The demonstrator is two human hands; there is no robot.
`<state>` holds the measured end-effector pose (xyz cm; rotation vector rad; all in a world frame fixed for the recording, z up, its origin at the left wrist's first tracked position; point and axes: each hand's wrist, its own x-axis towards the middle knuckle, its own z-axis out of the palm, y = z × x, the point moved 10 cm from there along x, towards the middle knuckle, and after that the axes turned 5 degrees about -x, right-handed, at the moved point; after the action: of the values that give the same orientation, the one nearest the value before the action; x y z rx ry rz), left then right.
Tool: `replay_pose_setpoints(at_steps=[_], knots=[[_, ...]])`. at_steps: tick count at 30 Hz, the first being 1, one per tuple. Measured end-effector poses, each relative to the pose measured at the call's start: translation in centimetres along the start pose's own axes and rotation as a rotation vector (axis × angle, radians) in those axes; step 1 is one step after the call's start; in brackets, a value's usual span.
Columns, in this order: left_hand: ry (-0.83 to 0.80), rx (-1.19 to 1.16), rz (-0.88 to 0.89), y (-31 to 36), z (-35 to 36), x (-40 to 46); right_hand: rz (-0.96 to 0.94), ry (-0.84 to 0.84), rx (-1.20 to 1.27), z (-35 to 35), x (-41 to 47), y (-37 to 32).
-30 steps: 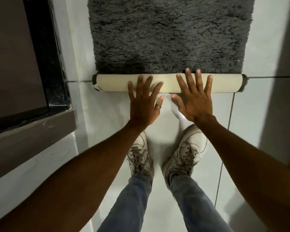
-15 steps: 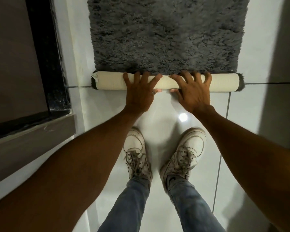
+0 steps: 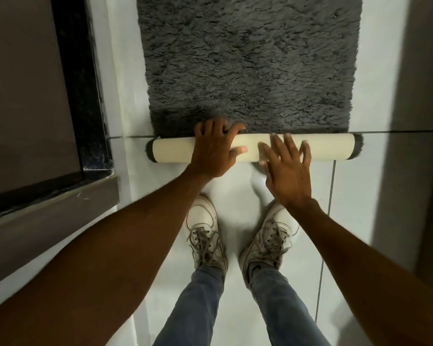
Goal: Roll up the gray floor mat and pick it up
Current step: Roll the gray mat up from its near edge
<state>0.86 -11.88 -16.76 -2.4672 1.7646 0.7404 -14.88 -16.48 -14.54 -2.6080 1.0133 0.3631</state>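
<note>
The sole head-worn view looks steeply down, close, onto the gray floor mat (image 3: 250, 71) and tiles (image 3: 355, 196).

floor (image 3: 360, 208): pale glossy tile | on it: gray floor mat (image 3: 255, 71), near end rolled | two white sneakers (image 3: 205, 233)

Left hand (image 3: 214, 149) has its fingers curled; right hand (image 3: 289, 171) is flat, fingers spread.

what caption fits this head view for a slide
Left hand grips the partly rolled gray floor mat; right hand open over it.
</note>
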Motion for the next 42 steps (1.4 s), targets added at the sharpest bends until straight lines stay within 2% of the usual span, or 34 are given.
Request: replay_pose_setpoints(at_steps=[2,3,7,11,18,20,24,29,30,32,33,34,36,38,39,42], knots=[[0.235,0.051,0.044,0.9,-1.3,-1.7,-0.027,-0.109,-0.021,2.0,0.1,0.2],[0.286,0.067,0.063,1.2,-0.9,-2.7,-0.033,-0.144,-0.036,2.7,0.8,0.6],[0.167,0.060,0.036,-0.1,2.5,-3.8,-0.040,-0.184,-0.049,3.6,4.7,1.3],[0.166,0.037,0.000,-0.9,2.9,-1.2,-0.051,-0.192,-0.095,3.4,6.6,2.0],[0.205,0.073,-0.053,-1.1,1.9,0.4,-0.001,-0.049,-0.093,1.5,7.8,1.8],[0.216,0.095,-0.067,-0.9,1.8,0.2,0.001,-0.054,-0.077,1.1,7.3,1.7],[0.101,0.086,-0.074,0.3,2.3,-2.2,-0.002,-0.174,-0.066,1.4,4.2,1.2],[-0.148,0.007,-0.052,0.8,2.7,-2.7,0.007,-0.490,-0.062,3.5,3.5,1.7],[-0.229,-0.018,-0.064,0.3,2.8,-1.6,0.002,-0.464,-0.068,2.9,4.4,1.8],[-0.351,-0.054,-0.063,-0.5,2.6,0.8,0.035,-0.222,-0.099,0.0,5.5,1.7],[-0.334,-0.049,-0.048,-0.8,1.8,1.8,0.064,-0.082,-0.088,-1.4,5.2,1.5],[-0.245,-0.017,-0.037,-1.0,0.6,2.6,0.068,0.014,-0.066,-2.2,4.4,1.2],[0.084,0.047,-0.058,-0.9,-2.6,2.5,0.006,-0.023,-0.036,-1.1,3.0,0.5],[0.305,0.029,-0.054,-0.3,-3.4,0.6,-0.033,-0.134,-0.046,0.5,3.5,1.1],[0.316,0.004,-0.044,-0.3,-2.6,-0.2,-0.035,-0.169,-0.064,0.9,4.5,1.6],[0.141,0.044,-0.027,-1.0,0.4,-0.2,-0.070,-0.225,-0.140,1.4,8.2,2.2]])
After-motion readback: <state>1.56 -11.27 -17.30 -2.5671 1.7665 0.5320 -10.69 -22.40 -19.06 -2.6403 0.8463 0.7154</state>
